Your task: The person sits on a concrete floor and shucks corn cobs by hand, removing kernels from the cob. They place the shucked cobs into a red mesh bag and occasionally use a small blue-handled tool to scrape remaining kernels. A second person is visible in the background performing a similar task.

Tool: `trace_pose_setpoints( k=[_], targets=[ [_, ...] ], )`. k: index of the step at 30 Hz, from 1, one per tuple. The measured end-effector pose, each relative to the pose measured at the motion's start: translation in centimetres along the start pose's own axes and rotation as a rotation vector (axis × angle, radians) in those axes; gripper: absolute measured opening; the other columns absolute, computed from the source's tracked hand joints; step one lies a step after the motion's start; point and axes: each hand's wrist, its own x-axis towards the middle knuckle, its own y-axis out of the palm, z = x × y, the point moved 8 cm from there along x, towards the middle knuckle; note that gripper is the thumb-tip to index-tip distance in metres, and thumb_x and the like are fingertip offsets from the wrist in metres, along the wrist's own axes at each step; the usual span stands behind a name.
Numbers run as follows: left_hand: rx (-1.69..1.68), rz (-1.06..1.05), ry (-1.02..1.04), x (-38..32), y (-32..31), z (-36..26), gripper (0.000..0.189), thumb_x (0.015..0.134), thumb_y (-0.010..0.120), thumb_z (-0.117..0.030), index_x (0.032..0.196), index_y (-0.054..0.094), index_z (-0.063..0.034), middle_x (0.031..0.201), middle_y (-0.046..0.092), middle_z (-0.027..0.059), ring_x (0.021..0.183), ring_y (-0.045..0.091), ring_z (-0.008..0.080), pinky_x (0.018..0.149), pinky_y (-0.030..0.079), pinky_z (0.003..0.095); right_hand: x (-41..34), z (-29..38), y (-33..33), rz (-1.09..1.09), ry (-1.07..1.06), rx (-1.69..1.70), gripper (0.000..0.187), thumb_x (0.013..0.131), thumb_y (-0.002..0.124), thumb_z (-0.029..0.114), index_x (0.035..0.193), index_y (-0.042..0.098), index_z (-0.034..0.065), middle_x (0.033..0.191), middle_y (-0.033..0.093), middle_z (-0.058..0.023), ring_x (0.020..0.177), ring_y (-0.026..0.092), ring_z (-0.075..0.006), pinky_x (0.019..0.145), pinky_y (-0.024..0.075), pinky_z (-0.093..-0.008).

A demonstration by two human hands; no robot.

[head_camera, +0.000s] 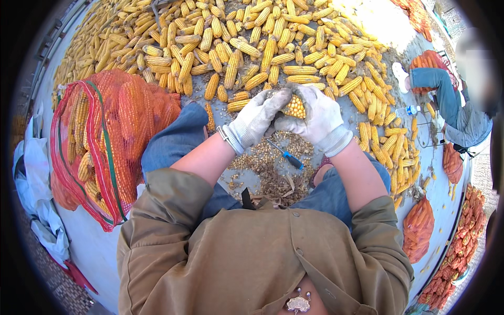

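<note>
Both hands wear white work gloves soiled at the fingers, and they meet around one ear of corn (295,107). My left hand (262,114) grips its left end, and my right hand (313,112) wraps the other side. Yellow kernels show between the gloves; the rest of the cob is hidden by the fingers. Below the hands, a screwdriver (292,160) with a blue and black handle lies among loose kernels (256,163) and chaff on the ground. Just beyond the hands lies a large heap of husked corn ears (271,51).
At left stands a red mesh sack (130,114) filled with ears. Another person (453,102) sits at the right, a gloved hand near an ear. A water bottle (408,110) lies beside the heap. More filled mesh sacks (419,230) stand at lower right.
</note>
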Motion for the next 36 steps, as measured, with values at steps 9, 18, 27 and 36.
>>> trace_pose_setpoints(
  k=[9,18,27,36],
  targets=[
    [-0.218,0.094,-0.087,-0.4,0.0,2.1,0.031,0.100,0.048,-0.043,0.113,0.054,-0.0148,0.062,0.051,-0.0027,0.044,0.036,0.0056,0.041,0.026,0.0220,-0.6,-0.6,0.5,-0.186,0.176,0.404,0.034,0.097,0.058,0.033,0.107,0.066,0.0017,0.098,0.069,-0.0192,0.092,0.067,-0.0354,0.079,0.0543,-0.0386],
    [-0.403,0.055,-0.019,-0.6,0.2,1.4,0.038,0.103,0.044,-0.042,0.124,0.055,-0.0116,0.089,0.060,0.0001,0.059,0.052,0.0073,0.047,0.037,0.0212,-0.7,-1.3,1.2,-0.340,0.162,0.651,0.028,0.100,0.052,0.022,0.110,0.065,0.0006,0.101,0.068,-0.0186,0.093,0.066,-0.0337,0.083,0.0524,-0.0386],
    [-0.207,-0.008,0.071,-0.8,0.2,0.1,0.045,0.103,0.043,-0.044,0.131,0.054,-0.0104,0.069,0.057,0.0008,0.048,0.045,0.0094,0.044,0.033,0.0239,-0.6,1.5,-1.6,-0.335,-0.055,0.176,0.025,0.092,0.060,0.020,0.112,0.065,0.0048,0.089,0.064,-0.0135,0.076,0.065,-0.0326,0.066,0.0542,-0.0396],
    [-0.045,-0.077,-0.032,-0.9,-1.0,0.6,0.064,0.099,0.028,-0.064,0.109,0.062,-0.0108,0.061,0.051,-0.0039,0.042,0.042,0.0071,0.037,0.031,0.0210,-0.5,3.4,-1.3,-0.329,-0.149,0.156,0.028,0.088,0.066,0.021,0.110,0.066,0.0050,0.084,0.062,-0.0136,0.070,0.064,-0.0324,0.060,0.0533,-0.0388]
  ],
)
